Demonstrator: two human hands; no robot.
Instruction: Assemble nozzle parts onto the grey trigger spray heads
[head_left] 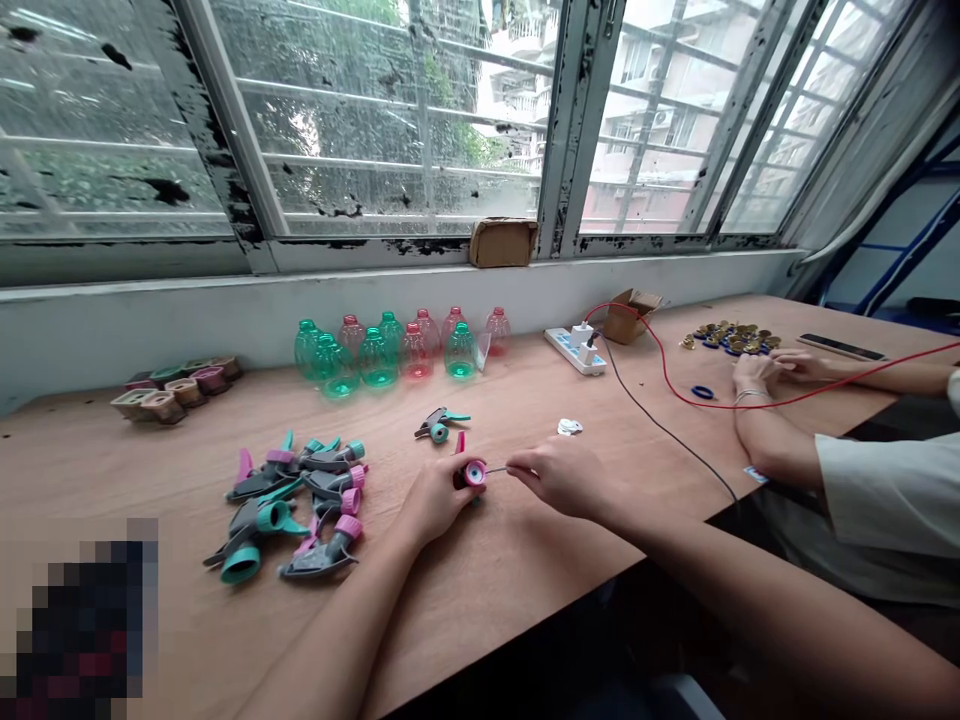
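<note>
Currently, left grip (439,497): fingers closed round a spray head (472,474), pink collar toward camera, pink trigger up.
Right grip (559,478): fingertips pinched on one end of a thin rod (496,470).
Rod: roughly level between both hands, far end at the collar; can't tell if it goes in.
Spray head: mid-counter (465,595), right of the pile; can't tell if it touches the wood.
Loose head (439,425): grey and teal, lying just behind left grip.
White bit (569,427): flat on the wood, just behind right grip.
Pile (322,490): grey heads with pink or teal parts, lying left of left grip.
Bottles (377,358): green and red, see-through, standing grouped by the wall.
Tubs (184,391): small, mixed colours, clustered far left.
Power strip (576,350): right of bottles, white plugs in, red cable (664,370) and dark cable (652,425) running off right.
Boxes: one on the sill (502,244), one behind the strip (630,316).
Co-worker's hands (757,371): far right, beside brass bits (731,337); blue ring (703,392) nearby.
Phone (844,347): flat, behind those hands.
</note>
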